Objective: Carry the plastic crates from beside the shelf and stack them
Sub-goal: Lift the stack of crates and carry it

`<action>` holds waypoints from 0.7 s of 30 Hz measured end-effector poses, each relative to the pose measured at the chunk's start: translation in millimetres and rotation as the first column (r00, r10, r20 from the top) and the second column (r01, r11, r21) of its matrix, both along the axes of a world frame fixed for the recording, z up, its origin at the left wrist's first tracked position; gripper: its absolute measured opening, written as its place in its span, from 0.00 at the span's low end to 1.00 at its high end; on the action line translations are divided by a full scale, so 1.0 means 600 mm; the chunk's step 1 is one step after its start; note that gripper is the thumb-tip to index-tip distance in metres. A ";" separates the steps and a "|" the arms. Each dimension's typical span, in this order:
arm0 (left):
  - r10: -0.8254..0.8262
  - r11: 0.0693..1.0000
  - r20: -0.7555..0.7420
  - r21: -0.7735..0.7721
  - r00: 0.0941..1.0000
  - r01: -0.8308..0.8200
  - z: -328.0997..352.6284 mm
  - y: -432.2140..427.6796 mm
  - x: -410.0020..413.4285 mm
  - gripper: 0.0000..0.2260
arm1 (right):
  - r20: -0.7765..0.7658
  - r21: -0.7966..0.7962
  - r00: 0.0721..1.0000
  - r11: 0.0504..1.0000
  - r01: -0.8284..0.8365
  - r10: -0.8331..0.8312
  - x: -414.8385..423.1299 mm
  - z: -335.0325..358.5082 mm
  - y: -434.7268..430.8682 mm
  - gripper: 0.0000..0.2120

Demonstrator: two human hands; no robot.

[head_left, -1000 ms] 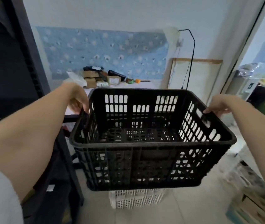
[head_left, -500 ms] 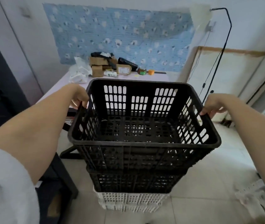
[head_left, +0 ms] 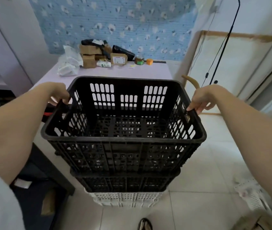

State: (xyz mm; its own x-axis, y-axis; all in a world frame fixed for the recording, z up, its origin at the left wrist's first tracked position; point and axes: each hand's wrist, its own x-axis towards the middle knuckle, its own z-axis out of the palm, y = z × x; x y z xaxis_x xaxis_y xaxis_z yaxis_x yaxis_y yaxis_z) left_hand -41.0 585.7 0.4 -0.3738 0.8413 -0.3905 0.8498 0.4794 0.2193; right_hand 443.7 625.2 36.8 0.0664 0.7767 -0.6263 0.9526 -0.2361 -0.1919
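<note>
I hold an empty black slatted plastic crate (head_left: 123, 140) in the middle of the view. My left hand (head_left: 58, 92) grips its left rim handle and my right hand (head_left: 201, 100) grips its right rim handle. Directly beneath it sits a second black crate (head_left: 125, 182), and under that a white crate (head_left: 125, 199) on the tiled floor. The held crate sits level over the stack; whether it rests fully in the lower black crate I cannot tell.
A pale table (head_left: 132, 72) stands just behind the stack, with cardboard boxes (head_left: 90, 55), a white bag (head_left: 68, 63) and a jar on it. A dark shelf frame (head_left: 49, 171) is at lower left. A white crate part (head_left: 249, 195) lies at right. My sandalled foot (head_left: 144, 224) shows below.
The black crate has come down and forward over the stack, from raised in the air to sitting on the lower black crate. The view has tilted down and left.
</note>
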 end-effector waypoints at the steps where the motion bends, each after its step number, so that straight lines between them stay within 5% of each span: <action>1: -0.006 1.000 0.004 0.018 1.000 0.006 -0.001 0.001 0.001 0.05 | -0.007 0.007 1.000 1.000 0.009 -0.009 0.001 -0.002 -0.004 0.06; 16: -0.027 0.968 0.271 0.246 0.962 -0.042 -0.011 -0.054 -0.002 0.07 | -0.148 0.287 0.971 0.931 0.225 -0.189 -0.005 -0.037 -0.092 0.13; 21: 0.087 0.864 0.643 0.331 0.761 -0.379 -0.045 -0.096 -0.034 0.10 | -0.321 0.332 0.896 0.849 0.411 -0.308 0.017 -0.081 -0.156 0.16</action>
State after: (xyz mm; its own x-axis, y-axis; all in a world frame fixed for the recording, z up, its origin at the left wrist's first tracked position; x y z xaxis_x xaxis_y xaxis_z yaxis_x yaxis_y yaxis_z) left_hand -61.4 528.4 -26.8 -0.3978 0.8878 -0.2314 0.3493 0.3798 0.8566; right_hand 453.7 531.8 -11.8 0.2719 0.9077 -0.3195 0.7237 -0.4118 -0.5539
